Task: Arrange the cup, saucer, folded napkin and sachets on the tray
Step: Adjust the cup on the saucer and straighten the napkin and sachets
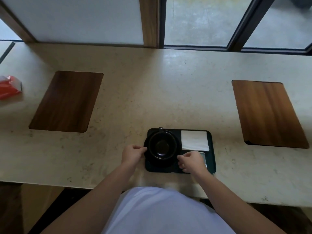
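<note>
A dark rectangular tray (211,159) lies near the counter's front edge. On its left half a black saucer (152,162) carries an empty black cup (162,146), handle pointing away from me. My left hand (132,153) pinches the saucer's left rim. My right hand (191,162) pinches the saucer's right rim with curled fingers. A folded white napkin (194,140) lies on the tray's far right part. Below it, pale sachets (203,157) peek out from behind my right hand, mostly hidden.
Two wooden placemats lie on the beige counter, one at the left (67,102) and one at the right (268,114). A red packet (9,87) sits at the far left edge. Window frames (162,22) rise behind the counter.
</note>
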